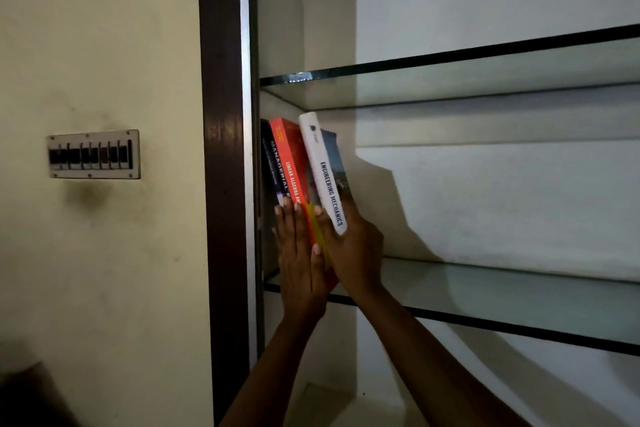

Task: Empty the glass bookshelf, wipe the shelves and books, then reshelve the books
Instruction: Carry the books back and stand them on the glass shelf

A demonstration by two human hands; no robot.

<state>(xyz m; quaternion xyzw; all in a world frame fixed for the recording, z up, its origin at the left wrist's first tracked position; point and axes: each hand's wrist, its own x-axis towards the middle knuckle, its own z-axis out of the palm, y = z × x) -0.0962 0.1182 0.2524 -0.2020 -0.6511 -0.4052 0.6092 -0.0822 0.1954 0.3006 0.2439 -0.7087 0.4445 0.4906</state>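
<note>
A cream painted wall (104, 45), matte and smudged with grey marks, fills the left side and carries a rectangular switch panel (94, 154) with a row of dark rockers. Beside it a glossy dark wood frame (221, 114) edged with a pale metal strip borders a white niche holding flat glass shelves, greenish and see-through with dark front edges. The upper shelf (450, 80) is bare in view. On the lower shelf (502, 298) three books are bunched at the far left end against the niche's side wall. A navy book (272, 163) with pale lettering stands nearest the wall. Next to it, touching, is an orange book (289, 156) with a smooth spine that turns yellow lower down. Both lean slightly, tops to the left. A white book (325, 173), thick and round-backed with dark block letters on its spine and a bluish picture cover, tilts the same way, its top resting against the orange book and its lower end raised above the shelf's front edge. The left hand (299, 260) is flat, fingers straight and together, pressed against the lower spines of the navy and orange books and holding nothing. The right hand (356, 253) grips the white book at its lower end, thumb lying along the left of the spine and the other fingers tucked behind the cover, mostly hidden. Both bare forearms reach up from the bottom of the view, and the books and arms throw hard-edged shadows on the white back wall.
</note>
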